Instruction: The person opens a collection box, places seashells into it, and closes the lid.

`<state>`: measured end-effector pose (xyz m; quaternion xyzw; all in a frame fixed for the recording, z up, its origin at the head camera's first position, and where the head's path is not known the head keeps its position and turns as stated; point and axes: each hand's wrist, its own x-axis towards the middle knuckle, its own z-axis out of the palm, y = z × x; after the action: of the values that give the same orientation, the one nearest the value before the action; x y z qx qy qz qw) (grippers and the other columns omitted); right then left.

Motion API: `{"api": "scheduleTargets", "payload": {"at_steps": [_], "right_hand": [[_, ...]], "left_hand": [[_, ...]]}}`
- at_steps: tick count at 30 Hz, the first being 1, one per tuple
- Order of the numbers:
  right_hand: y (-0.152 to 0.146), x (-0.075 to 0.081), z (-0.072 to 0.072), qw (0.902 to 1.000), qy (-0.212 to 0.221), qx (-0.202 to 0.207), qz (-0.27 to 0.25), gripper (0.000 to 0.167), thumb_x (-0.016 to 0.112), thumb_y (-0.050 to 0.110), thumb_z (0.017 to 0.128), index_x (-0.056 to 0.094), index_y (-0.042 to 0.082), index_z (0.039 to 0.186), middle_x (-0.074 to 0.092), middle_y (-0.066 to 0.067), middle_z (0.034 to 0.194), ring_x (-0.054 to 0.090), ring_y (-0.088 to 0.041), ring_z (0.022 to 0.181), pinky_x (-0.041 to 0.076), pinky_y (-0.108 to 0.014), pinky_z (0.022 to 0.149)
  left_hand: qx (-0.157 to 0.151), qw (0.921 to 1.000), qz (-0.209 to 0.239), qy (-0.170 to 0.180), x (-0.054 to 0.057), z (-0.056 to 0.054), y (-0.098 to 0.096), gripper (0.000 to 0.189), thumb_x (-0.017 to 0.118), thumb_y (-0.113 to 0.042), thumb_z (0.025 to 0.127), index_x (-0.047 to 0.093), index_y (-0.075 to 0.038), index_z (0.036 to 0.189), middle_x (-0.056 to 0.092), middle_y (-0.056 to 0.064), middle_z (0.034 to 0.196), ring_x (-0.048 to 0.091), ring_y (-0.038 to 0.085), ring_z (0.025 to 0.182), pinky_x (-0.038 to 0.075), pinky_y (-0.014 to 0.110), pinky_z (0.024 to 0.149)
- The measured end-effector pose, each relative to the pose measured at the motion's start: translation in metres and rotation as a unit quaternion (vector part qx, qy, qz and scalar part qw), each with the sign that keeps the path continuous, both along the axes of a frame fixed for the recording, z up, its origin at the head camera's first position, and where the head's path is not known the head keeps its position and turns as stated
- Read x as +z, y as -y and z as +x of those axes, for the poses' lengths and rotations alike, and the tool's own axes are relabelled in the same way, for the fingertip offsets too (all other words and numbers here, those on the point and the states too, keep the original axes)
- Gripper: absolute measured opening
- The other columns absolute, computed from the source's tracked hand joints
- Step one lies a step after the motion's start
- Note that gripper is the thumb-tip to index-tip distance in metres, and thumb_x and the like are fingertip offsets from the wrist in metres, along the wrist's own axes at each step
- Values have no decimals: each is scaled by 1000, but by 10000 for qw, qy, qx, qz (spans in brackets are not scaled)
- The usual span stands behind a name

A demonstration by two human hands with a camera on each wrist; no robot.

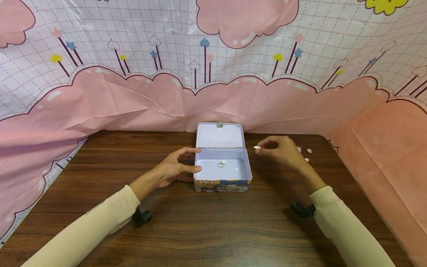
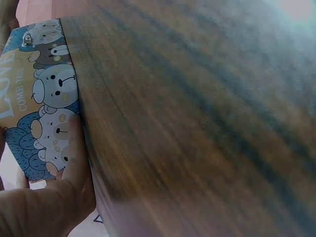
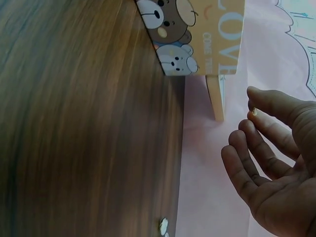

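Observation:
An open hinged tin box [image 1: 222, 185] stands mid-table, printed with cartoon bears, its white-lined lid [image 1: 220, 135] tipped back. My left hand [image 1: 173, 167] holds the box's left end, fingers spread along its rim and side. In the left wrist view a finger [image 2: 74, 148] lies on the bear-printed face. Inside the box lie a few small white seashells [image 1: 220, 165]. To the right of the box, above the table, my right hand [image 1: 278, 150] pinches a small white seashell [image 1: 257, 147] between thumb and forefinger; in the right wrist view the fingertips mostly hide it.
More small shells [image 1: 309, 151] lie on the dark wooden table [image 1: 220, 230] at the right, behind my right hand. A pink patterned cloth [image 1: 133, 107] hangs behind the table and along its sides. Black wrist devices [image 1: 303, 210] sit under both sleeves.

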<state>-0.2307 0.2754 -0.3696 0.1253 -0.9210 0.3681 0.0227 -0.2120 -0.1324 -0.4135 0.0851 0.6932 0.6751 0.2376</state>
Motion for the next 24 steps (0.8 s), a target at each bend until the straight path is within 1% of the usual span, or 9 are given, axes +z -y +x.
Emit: {"api": "scheduleTargets", "payload": {"at_steps": [5, 12, 18, 24], "right_hand": [[7, 2, 0, 9999, -22, 55, -132, 33, 88, 42, 100, 86, 18, 122, 85, -7, 117, 77, -25, 112, 60, -34, 94], [20, 4, -3, 9994, -83, 204, -283, 30, 89, 37, 100, 86, 15, 120, 85, -9, 114, 77, -23, 106, 61, -33, 92], [32, 7, -4, 9982, -106, 359, -468, 27, 89, 34, 100, 87, 14, 118, 85, -9, 113, 77, -21, 101, 62, -28, 85], [43, 6, -7, 9969, -137, 477, -611, 25, 91, 30, 99, 87, 13, 116, 84, -10, 110, 77, -21, 95, 63, -25, 74]], "left_hand": [[-18, 10000, -20, 31, -1, -1, 0, 79, 84, -3, 101, 49, -18, 170, 36, 21, 173, 71, 41, 129, 72, 53, 101], [-24, 10000, -17, 24, 0, 0, -1, 78, 84, -4, 101, 49, -18, 169, 36, 21, 173, 71, 41, 129, 72, 54, 101], [-8, 10000, -21, 37, 2, 0, 0, 78, 84, -4, 101, 50, -19, 169, 35, 20, 174, 71, 37, 127, 72, 55, 101], [-6, 10000, -72, 27, 3, -1, 1, 78, 84, -4, 101, 49, -19, 169, 36, 20, 173, 71, 35, 126, 72, 55, 102]]}}
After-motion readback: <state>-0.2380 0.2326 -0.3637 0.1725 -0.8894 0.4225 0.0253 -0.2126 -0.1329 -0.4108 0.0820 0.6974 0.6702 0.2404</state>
